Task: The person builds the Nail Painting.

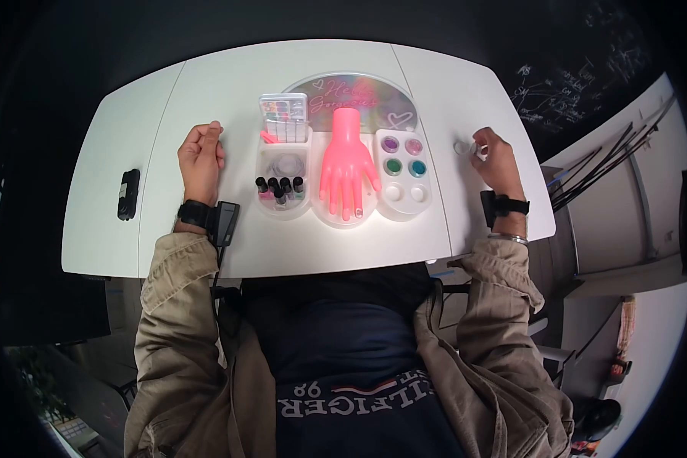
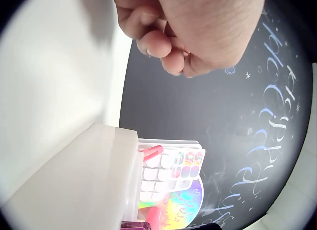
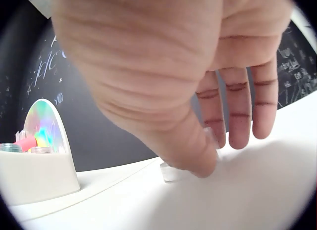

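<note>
A pink model hand [image 1: 346,172] lies fingers toward the person on a white stand [image 1: 322,217]. To its left, my left hand [image 1: 202,156] is raised with loosely curled fingers; nothing shows in its grip, and in the left wrist view the hand [image 2: 190,31] is partly cut off. At the right, my right hand [image 1: 498,160] pinches a small clear piece [image 3: 212,139] between thumb and fingers, mostly covered by them. Beside the thumb, a small clear round container [image 3: 171,173] rests on the table; whether the two are joined, I cannot tell.
Several black-capped bottles [image 1: 280,188] and a clear nail case [image 1: 284,116] stand in the stand's left part. Its right part holds purple, pink, green and teal pots [image 1: 393,166]. A black object [image 1: 128,194] lies at the table's left side. A chalkboard [image 2: 198,106] rises behind.
</note>
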A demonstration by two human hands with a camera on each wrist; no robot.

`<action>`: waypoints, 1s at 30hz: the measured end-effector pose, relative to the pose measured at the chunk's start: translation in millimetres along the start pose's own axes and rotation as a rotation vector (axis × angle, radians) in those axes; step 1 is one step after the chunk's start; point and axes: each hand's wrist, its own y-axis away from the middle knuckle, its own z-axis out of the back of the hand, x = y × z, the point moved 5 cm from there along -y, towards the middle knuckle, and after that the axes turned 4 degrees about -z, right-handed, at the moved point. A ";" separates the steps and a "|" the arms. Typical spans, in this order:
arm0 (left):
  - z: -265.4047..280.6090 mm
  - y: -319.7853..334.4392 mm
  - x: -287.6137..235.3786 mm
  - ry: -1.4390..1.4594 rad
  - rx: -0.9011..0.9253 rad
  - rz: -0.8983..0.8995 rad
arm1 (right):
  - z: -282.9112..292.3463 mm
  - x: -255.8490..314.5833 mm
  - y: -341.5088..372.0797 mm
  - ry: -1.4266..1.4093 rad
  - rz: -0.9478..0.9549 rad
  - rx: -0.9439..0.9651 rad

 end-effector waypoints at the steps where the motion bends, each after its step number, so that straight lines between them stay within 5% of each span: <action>1: -0.1 0.1 0.0 0.001 -0.001 0.000 | 5.9 12.5 0.3 -0.004 0.022 -0.020; 6: -0.4 0.7 -1.1 -0.006 0.006 -0.001 | 27.4 84.6 4.0 -0.074 0.235 -0.073; 14: -1.3 1.8 -2.7 -0.006 0.015 0.015 | 37.1 161.0 28.4 -0.256 0.443 0.133; 21: -0.6 1.9 -2.1 -0.022 0.019 0.016 | 17.9 184.5 48.1 -0.148 0.537 0.369; 30: -2.9 1.3 -3.4 0.005 -0.007 -0.006 | -3.2 188.3 52.7 -0.055 0.561 0.389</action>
